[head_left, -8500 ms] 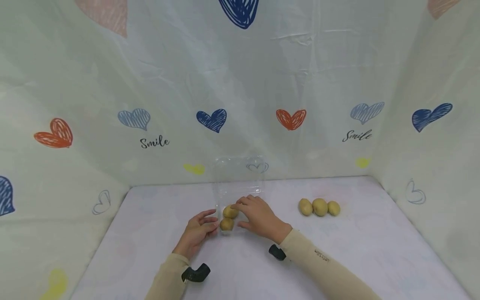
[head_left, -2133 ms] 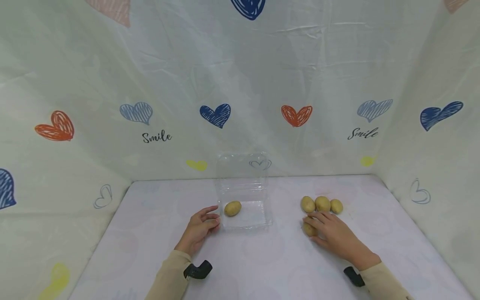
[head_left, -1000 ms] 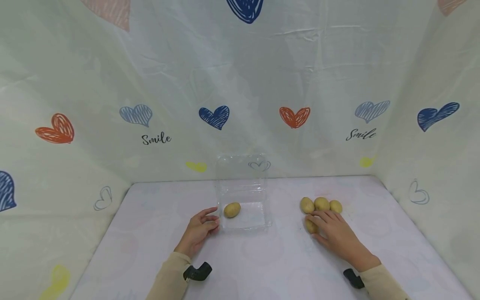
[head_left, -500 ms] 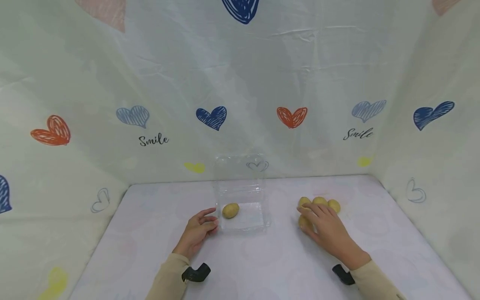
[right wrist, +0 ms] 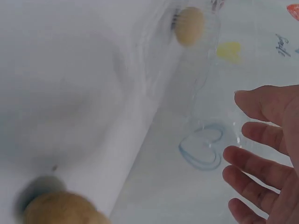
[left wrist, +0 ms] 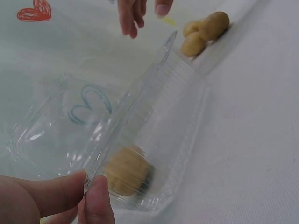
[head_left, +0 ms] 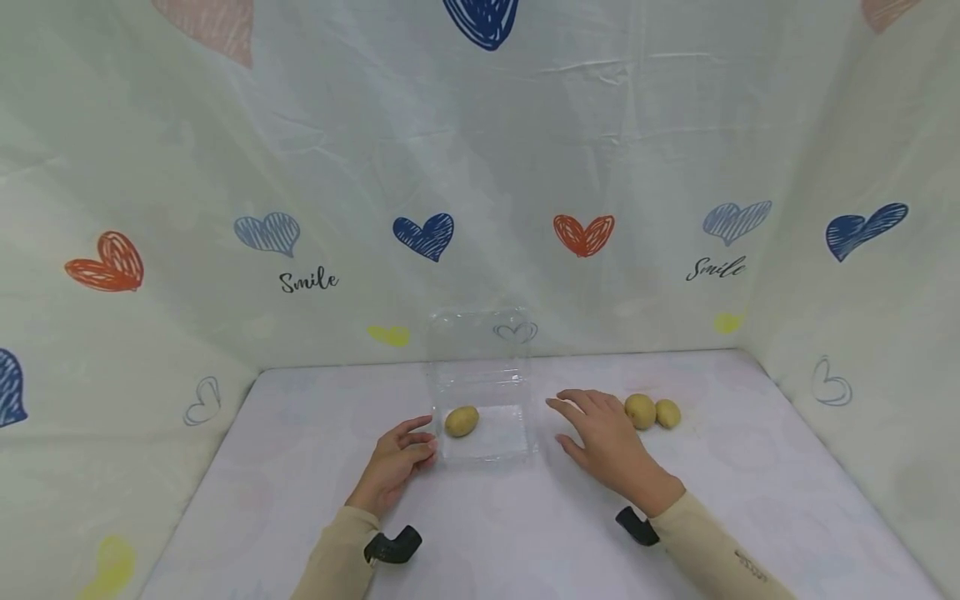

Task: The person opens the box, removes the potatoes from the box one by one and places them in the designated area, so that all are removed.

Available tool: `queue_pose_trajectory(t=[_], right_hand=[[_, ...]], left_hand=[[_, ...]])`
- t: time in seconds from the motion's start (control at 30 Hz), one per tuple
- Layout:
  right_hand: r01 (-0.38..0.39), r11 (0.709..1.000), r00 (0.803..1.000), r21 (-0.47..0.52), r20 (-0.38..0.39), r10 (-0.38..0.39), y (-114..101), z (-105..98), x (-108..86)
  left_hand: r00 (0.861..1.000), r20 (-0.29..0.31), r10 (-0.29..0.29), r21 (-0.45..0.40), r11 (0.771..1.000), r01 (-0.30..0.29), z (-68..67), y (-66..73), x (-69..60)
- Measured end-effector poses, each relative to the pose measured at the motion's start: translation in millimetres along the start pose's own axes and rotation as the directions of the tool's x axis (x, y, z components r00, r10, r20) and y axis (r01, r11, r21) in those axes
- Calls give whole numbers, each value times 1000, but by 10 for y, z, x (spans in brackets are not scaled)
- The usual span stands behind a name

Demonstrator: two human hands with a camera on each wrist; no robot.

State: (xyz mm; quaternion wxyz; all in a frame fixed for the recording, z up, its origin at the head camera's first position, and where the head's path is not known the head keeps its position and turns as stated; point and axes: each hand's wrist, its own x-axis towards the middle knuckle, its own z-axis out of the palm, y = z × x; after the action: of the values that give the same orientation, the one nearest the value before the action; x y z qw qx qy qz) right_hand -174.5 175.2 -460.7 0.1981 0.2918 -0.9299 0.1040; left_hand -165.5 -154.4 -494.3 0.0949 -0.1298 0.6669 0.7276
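Observation:
A clear plastic clamshell container (head_left: pixel 498 437) stands on the table with its lid raised at the back. One potato (head_left: pixel 461 421) lies in its left part. My left hand (head_left: pixel 395 462) is at the container's left side; in the left wrist view its thumb and finger pinch the rim. My right hand (head_left: pixel 611 442) is in the air between the container and the loose potatoes, fingers spread and holding nothing, as the right wrist view (right wrist: pixel 273 154) shows. Two loose potatoes (head_left: pixel 654 412) show beyond it in the head view; the left wrist view shows three potatoes (left wrist: pixel 205 32) clustered together.
A white cloth covers the table (head_left: pixel 495 533). Behind it hangs a pale curtain (head_left: pixel 345 167) printed with hearts and "Smile". Black wrist mounts (head_left: pixel 393 546) sit on both forearms.
Two potatoes were in the container 8.5 seconds ago; one is there now. My right hand was on a potato at the right, then let go and moved left, empty. My left hand stays put.

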Motion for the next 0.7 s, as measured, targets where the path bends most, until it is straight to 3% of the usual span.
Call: queue_pose_trajectory(t=[0.4, 0.7], right_hand=[[-22, 998, 993, 52, 114, 16, -373, 124, 384], [-42, 998, 986, 48, 161, 34, -512, 207, 534]], left_hand=[[1000, 6, -7, -5, 1000, 7, -10, -3, 1], [1000, 16, -7, -8, 1000, 7, -8, 15, 6]])
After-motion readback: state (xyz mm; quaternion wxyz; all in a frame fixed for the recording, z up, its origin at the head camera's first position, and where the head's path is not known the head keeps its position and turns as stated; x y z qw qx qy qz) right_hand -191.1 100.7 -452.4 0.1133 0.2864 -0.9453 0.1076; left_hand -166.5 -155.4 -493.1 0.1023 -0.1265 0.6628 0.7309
